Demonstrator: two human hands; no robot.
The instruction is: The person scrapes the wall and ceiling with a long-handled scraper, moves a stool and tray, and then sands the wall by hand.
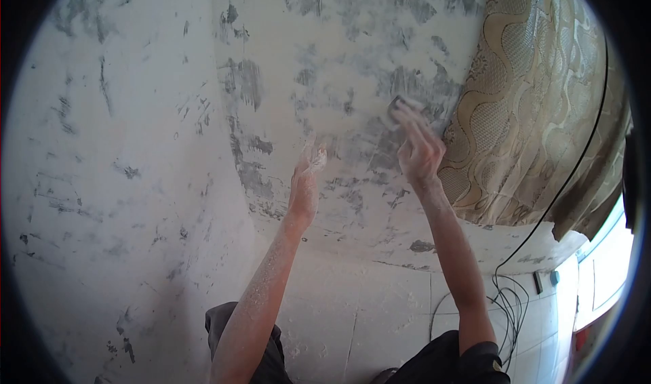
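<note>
A patchy white and grey wall (332, 106) stands before me. My right hand (422, 150) is closed on a small dark-edged sanding pad (395, 105) pressed to the wall, close to the curtain's edge. Motion blurs its fingertips, and the hand hides most of the pad. To its left, my left hand (308, 180) is raised at the wall with fingers stretched upward and nothing in them. White powder coats its thumb side and both forearms.
A patterned beige curtain (498, 126) hangs at the right. A black cable (576, 180) runs down past it to coils (512, 309) on the tiled floor (397, 316), which is dusted white. Another wall (129, 201) meets this one at the left. Bright glass (603, 269) is at far right.
</note>
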